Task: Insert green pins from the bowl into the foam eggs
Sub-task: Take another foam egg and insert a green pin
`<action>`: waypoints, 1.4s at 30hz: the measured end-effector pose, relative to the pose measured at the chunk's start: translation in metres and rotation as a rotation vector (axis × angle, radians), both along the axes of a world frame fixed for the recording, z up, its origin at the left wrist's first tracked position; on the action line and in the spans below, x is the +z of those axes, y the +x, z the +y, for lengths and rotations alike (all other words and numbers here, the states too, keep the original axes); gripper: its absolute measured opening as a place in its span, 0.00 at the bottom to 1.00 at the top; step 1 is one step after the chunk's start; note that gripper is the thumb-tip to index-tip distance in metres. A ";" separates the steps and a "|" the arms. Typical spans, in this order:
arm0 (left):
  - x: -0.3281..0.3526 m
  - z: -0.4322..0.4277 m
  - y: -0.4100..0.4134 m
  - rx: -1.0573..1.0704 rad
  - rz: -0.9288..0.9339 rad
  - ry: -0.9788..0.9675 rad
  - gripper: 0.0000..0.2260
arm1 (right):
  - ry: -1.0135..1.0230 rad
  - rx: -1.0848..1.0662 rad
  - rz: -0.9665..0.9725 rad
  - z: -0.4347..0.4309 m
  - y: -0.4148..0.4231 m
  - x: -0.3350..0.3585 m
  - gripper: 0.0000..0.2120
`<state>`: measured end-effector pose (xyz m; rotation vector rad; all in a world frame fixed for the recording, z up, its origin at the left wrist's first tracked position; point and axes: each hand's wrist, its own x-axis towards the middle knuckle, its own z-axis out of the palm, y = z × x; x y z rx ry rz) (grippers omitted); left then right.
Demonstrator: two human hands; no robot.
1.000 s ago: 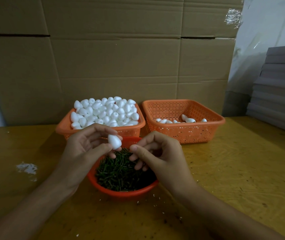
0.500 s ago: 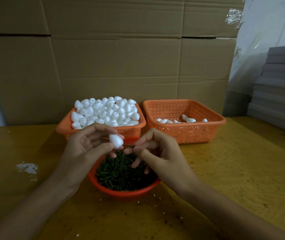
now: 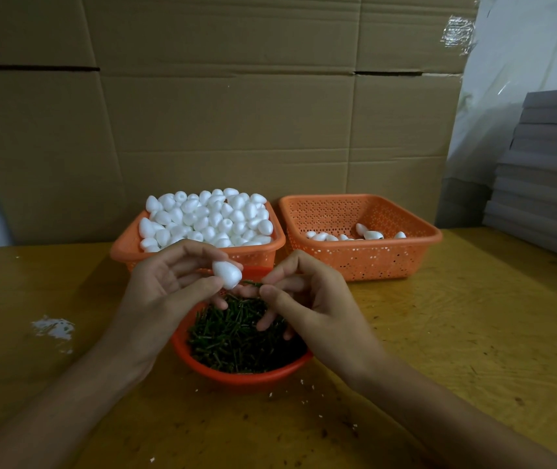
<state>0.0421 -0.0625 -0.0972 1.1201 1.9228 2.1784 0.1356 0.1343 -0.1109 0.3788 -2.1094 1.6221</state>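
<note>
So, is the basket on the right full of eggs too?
No, the right basket holds only a few foam eggs, while the left basket is heaped.

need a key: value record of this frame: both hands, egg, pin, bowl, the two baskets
left hand: holds one foam egg above the bowl
right hand: pinches a green pin, pointed at the egg
insertion: tip at the egg's narrow end; depth cannot be told
bowl: red, full of loose pins
left basket: heaped with white eggs
right basket: a few eggs on its floor
</note>
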 end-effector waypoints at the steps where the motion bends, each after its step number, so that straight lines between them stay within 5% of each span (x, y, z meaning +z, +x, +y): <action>1: 0.000 0.000 -0.001 0.005 -0.003 0.000 0.09 | 0.002 -0.003 0.002 0.000 0.000 0.000 0.05; 25: 0.000 0.001 0.001 -0.002 -0.014 0.011 0.12 | 0.032 -0.038 0.008 -0.002 0.003 -0.001 0.04; 42: 0.000 0.002 0.003 -0.053 0.108 -0.085 0.10 | 0.271 -0.143 0.041 -0.002 0.003 -0.002 0.10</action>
